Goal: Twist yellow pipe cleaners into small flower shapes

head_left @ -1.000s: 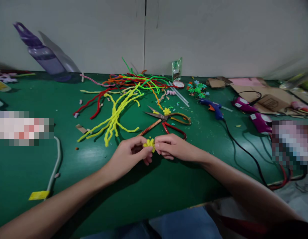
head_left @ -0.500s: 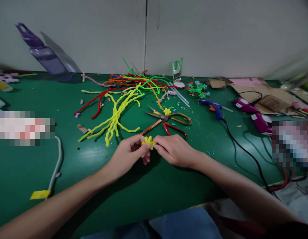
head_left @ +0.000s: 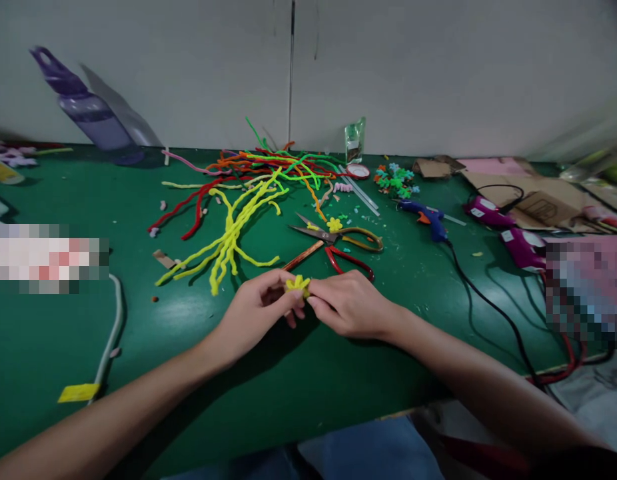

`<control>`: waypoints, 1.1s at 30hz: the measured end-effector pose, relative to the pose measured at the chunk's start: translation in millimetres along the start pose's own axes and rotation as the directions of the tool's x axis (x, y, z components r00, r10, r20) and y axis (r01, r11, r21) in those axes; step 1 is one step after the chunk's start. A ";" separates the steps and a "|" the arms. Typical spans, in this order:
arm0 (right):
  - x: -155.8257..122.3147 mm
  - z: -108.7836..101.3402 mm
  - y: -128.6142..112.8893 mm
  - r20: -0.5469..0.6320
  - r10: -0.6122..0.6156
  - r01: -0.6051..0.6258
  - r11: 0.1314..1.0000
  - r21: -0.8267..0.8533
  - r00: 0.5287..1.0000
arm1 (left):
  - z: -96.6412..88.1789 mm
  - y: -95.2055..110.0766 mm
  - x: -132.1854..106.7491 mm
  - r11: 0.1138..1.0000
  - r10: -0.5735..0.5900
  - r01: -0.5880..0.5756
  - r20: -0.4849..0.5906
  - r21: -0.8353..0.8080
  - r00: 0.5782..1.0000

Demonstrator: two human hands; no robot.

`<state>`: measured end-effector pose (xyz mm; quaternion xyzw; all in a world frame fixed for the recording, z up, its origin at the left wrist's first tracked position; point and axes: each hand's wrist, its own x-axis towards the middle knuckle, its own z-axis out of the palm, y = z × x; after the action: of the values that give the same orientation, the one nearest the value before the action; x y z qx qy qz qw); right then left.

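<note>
A small yellow pipe-cleaner flower (head_left: 298, 285) is pinched between my two hands above the green table. My left hand (head_left: 256, 307) grips its left side between thumb and fingers. On the other side, my right hand (head_left: 351, 303) closes thumb and forefinger on the flower's right edge. Just beyond my hands lie scissors (head_left: 333, 235) with open blades, red-handled pliers (head_left: 351, 263) and a brown stick (head_left: 303, 255). Another yellow flower (head_left: 334, 225) rests against the scissors. Loose yellow pipe cleaners (head_left: 231, 233) spread out to the left of these tools.
Mixed coloured pipe cleaners (head_left: 268, 160) are heaped at the back. Right of them are a cluster of green and blue pieces (head_left: 396, 179), a blue glue gun (head_left: 426, 219) with its cord, and cardboard (head_left: 543, 207). A purple bottle (head_left: 98, 123) stands back left.
The yellow flower has turned slightly in my fingers, its petals now tipped upward. Both hands stay in nearly the same place.
</note>
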<state>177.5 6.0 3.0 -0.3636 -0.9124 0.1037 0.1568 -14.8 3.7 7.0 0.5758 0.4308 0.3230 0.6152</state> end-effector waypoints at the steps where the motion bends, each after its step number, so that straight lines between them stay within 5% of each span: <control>1: 0.0 -2.7 0.9 -0.008 0.016 -0.016 1.000 0.016 1.000 | -0.3 -0.6 0.1 1.000 0.001 -0.001 -0.005 0.000 1.000; 5: 0.5 -8.7 5.1 -0.080 0.079 -0.064 0.982 0.180 0.994 | -1.0 -2.4 0.1 0.999 -0.016 0.016 -0.006 0.035 1.000; 9: 1.5 -7.6 9.6 -0.087 0.014 0.014 0.948 0.317 0.996 | -0.8 -1.8 0.1 0.999 -0.027 0.026 0.026 0.037 0.999; 17: -0.1 -5.4 16.0 -0.175 -0.180 0.223 0.937 0.270 0.968 | -4.0 2.0 -0.6 0.988 -0.148 0.155 0.217 -0.019 0.965; 23: -0.4 -8.5 16.2 -0.149 -0.024 0.066 0.956 0.285 0.989 | -2.2 -1.2 -0.6 0.994 -0.105 0.108 0.116 -0.022 0.988; 29: 0.7 -7.3 7.7 -0.092 -0.111 0.131 0.958 0.257 0.990 | -2.7 -2.9 1.3 0.998 -0.041 0.044 0.073 -0.047 0.996; 33: 4.4 -4.4 -1.3 -0.042 0.055 -0.026 0.862 0.507 0.998 | -3.7 -5.1 0.3 0.999 0.027 -0.028 0.046 0.031 0.999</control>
<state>175.3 8.5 8.4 -0.3316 -0.8408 0.3323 0.2694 -18.5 4.9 2.0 0.5987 0.4137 0.3112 0.6112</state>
